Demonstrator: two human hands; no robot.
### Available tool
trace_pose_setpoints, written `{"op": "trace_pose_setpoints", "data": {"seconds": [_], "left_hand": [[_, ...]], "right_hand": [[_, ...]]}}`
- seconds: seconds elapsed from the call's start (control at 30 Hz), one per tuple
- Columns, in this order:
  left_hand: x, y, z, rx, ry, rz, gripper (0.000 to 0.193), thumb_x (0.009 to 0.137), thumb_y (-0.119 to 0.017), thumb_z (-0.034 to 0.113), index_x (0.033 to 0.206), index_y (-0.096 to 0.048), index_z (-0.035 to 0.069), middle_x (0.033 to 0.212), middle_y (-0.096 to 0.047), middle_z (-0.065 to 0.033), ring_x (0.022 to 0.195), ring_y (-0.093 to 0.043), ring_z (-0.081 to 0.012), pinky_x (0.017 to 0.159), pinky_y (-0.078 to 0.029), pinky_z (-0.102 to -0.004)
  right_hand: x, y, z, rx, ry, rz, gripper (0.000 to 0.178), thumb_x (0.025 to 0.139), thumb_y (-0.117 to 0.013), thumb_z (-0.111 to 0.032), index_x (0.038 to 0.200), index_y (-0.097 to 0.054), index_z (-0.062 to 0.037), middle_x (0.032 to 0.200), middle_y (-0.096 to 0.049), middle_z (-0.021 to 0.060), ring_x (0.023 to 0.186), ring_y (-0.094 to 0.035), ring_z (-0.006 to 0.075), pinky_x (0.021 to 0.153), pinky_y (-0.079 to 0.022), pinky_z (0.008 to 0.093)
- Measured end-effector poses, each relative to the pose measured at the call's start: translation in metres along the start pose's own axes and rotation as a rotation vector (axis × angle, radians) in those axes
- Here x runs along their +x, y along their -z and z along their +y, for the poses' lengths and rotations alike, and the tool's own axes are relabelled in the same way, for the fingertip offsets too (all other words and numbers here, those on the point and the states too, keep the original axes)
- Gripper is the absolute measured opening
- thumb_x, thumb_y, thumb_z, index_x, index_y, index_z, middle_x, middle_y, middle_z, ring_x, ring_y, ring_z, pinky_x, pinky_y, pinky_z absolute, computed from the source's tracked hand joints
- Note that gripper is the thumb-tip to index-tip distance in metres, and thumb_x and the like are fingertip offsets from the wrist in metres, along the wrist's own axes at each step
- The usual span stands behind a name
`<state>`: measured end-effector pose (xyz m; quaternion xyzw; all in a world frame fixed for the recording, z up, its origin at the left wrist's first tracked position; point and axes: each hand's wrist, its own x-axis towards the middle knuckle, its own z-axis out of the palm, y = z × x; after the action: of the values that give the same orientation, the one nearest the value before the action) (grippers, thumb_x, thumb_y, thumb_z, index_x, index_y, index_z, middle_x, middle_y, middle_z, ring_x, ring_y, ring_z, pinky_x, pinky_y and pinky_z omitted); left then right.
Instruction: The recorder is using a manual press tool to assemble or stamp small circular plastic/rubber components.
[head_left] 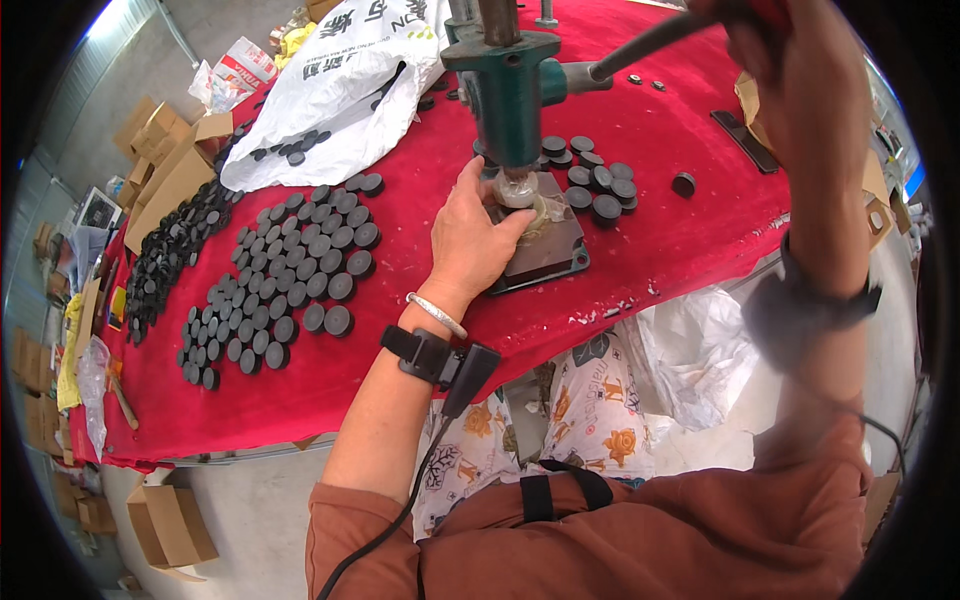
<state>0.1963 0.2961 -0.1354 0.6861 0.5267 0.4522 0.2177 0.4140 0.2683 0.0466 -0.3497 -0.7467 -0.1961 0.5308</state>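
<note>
left hand point(470, 240) at the press point(507, 105). thumb and forefinger spread in a curve, one to each side of the pale tip point(516, 188). small dark piece point(517, 204) just under the tip, in the gap between those two fingers; cannot tell if they pinch it or only rest beside it. other fingers hidden beneath the hand.

right hand point(785, 50) blurred, well up and to the right of the left fingers; its fingers look curled round the end of the lever point(650, 48), which slopes down from them to the press.

plate point(545, 262) below the left fingertips and out to the right of the thumb. right discs point(605, 209), dark and round, near the thumb, just past the plate. lone disc point(683, 184) farther right. phone point(745, 140) beyond that, below the right fingers.

left discs point(315, 245) spread out left of the left fingers; darker pile point(165, 255) farther left. white bag point(350, 80) beyond the forefinger, to the left. red cloth point(260, 420) under all these.
</note>
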Motion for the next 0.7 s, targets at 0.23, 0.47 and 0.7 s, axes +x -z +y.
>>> {"op": "trace_pose_setpoints", "data": {"seconds": [0.23, 0.47, 0.7], "left_hand": [[-0.004, -0.001, -0.008, -0.088, -0.011, -0.008, 0.073, 0.073, -0.074, 0.012, 0.133, -0.036, -0.006, 0.109, -0.065, -0.0193, 0.1, -0.064, -0.0227, 0.088, -0.048, -0.0326], [-0.024, 0.026, -0.011, -0.002, -0.08, 0.092, 0.058, 0.075, -0.072, 0.018, 0.126, -0.05, 0.0, 0.114, -0.063, -0.0153, 0.102, -0.062, -0.0236, 0.086, -0.048, -0.032], [-0.043, 0.098, -0.029, 1.021, 0.334, 0.075, 0.029, 0.079, -0.068, 0.026, 0.098, -0.066, 0.004, 0.095, -0.063, -0.0136, 0.091, -0.06, -0.0305, 0.078, -0.05, -0.0404]], "right_hand": [[-0.095, -0.001, -0.03, 0.71, -0.258, 0.13, 0.009, 0.084, -0.05, -0.007, 0.09, -0.05, -0.0009, 0.084, -0.065, 0.0135, 0.053, -0.041, 0.0048, 0.049, -0.036, 0.02], [-0.159, -0.024, -0.021, 0.779, -0.096, 0.12, 0.019, 0.083, -0.045, -0.007, 0.1, -0.042, -0.0004, 0.102, -0.056, 0.026, 0.059, -0.046, 0.0119, 0.053, -0.04, 0.024], [-0.121, 0.0, -0.022, 0.809, -0.219, 0.021, 0.012, 0.09, -0.045, -0.012, 0.098, -0.045, -0.0027, 0.1, -0.057, 0.0213, 0.046, -0.037, 0.0076, 0.047, -0.033, 0.0202]]}}
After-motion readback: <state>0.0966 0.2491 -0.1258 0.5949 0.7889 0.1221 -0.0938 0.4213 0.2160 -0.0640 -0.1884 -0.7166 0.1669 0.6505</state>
